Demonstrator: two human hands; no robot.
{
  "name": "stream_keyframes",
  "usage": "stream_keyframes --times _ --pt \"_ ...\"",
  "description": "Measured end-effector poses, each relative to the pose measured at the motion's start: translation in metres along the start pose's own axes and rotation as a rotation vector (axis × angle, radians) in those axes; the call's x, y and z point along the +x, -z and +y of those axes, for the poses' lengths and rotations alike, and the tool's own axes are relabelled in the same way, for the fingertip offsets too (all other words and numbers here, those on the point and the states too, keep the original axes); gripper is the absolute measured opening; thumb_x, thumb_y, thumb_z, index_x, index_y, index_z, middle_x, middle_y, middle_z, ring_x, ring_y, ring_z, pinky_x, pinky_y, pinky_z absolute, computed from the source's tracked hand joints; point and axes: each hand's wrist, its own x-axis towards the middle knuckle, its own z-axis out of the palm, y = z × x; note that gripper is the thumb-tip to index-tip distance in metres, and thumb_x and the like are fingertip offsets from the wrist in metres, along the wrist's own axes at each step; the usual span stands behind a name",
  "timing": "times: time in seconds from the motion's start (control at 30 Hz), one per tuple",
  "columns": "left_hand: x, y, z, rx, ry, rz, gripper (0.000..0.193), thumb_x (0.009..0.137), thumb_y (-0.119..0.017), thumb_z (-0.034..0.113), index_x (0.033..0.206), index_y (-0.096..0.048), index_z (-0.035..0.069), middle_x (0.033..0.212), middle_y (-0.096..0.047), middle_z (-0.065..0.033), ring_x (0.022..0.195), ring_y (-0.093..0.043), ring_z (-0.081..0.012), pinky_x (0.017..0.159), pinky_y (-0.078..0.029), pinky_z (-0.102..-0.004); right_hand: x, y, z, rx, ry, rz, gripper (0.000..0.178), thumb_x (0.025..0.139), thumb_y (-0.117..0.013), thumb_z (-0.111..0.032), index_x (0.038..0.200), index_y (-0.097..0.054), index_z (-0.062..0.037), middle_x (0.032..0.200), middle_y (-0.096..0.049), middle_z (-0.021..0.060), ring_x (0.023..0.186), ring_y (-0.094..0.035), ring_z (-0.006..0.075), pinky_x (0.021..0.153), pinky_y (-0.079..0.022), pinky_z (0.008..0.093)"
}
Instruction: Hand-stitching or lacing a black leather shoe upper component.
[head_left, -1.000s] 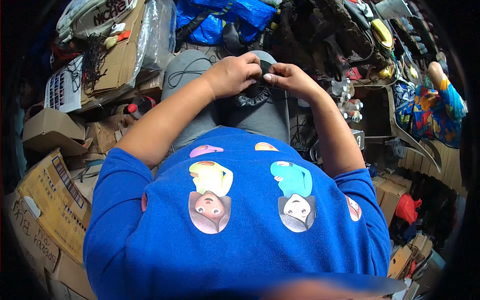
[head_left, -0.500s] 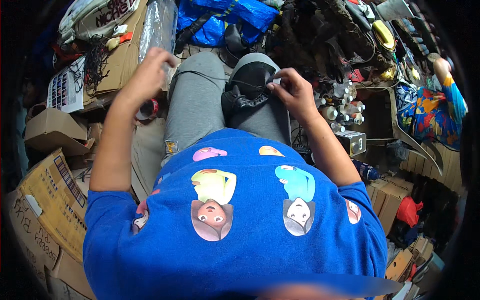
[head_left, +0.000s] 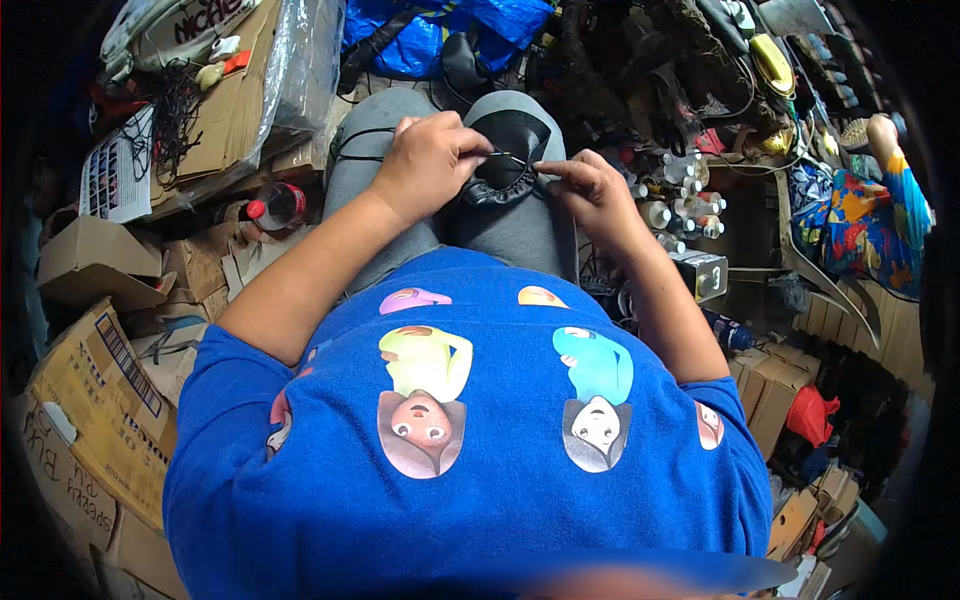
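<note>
A black piece with a gathered, shiny edge [head_left: 497, 193], looking like a shoe upper, rests on my right thigh. Above it my left hand [head_left: 428, 165] pinches a thin, needle-like thing [head_left: 507, 155], its tip pointing to the right toward the piece. My right hand [head_left: 592, 187] is closed at the right edge of the black piece, thumb and forefinger pressed together on it. Dark thread [head_left: 365, 157] crosses my left knee and runs toward my left hand. Grey trousers [head_left: 385, 225] cover both legs beneath.
On the left are cardboard boxes [head_left: 100, 265] and a red-capped bottle [head_left: 278, 207]. Several small bottles [head_left: 690, 205] stand to the right, near a metal tin [head_left: 700, 275]. A blue bag [head_left: 395, 40] lies ahead. Another person's arm [head_left: 885, 145] shows at the far right.
My left hand has come in from the left, over my left knee, to the black piece. My right hand has stayed at its right side, with the forefinger now pointing more to the left.
</note>
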Motion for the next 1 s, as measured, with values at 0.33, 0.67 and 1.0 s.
stream_keyframes --times 0.33,0.67,1.0 --pt "0.009 -0.017 -0.011 -0.368 0.041 -0.097 0.019 0.069 -0.070 0.009 0.087 -0.072 0.015 0.069 -0.046 -0.0022 0.069 -0.045 -0.0162 0.066 -0.040 -0.0272 0.029 0.019 0.025 0.168 0.056 -0.197 0.029 0.078 -0.059 0.001 0.100 -0.070 -0.0135 0.084 -0.053 0.0024 0.082 -0.053 0.0134 0.077 -0.043 0.0245" --pt "0.022 -0.021 -0.017 -0.671 0.191 -0.300 0.017 0.070 -0.070 0.007 0.086 -0.072 0.012 0.074 -0.053 -0.0026 0.077 -0.050 -0.0144 0.069 -0.041 -0.0260 0.036 0.018 0.031 0.243 0.080 -0.260 0.026 0.078 -0.062 -0.002 0.101 -0.070 -0.0119 0.086 -0.056 0.0015 0.086 -0.054 0.0129 0.079 -0.044 0.0253" --pt "0.019 -0.009 -0.021 -0.329 -0.010 -0.304 0.027 0.075 -0.066 0.006 0.099 -0.071 0.019 0.073 -0.051 -0.0036 0.075 -0.051 -0.0178 0.070 -0.043 -0.0282 0.029 0.019 0.019 0.187 0.029 -0.228 0.025 0.078 -0.066 -0.005 0.103 -0.069 -0.0093 0.087 -0.059 0.0025 0.083 -0.056 0.0113 0.078 -0.044 0.0238"
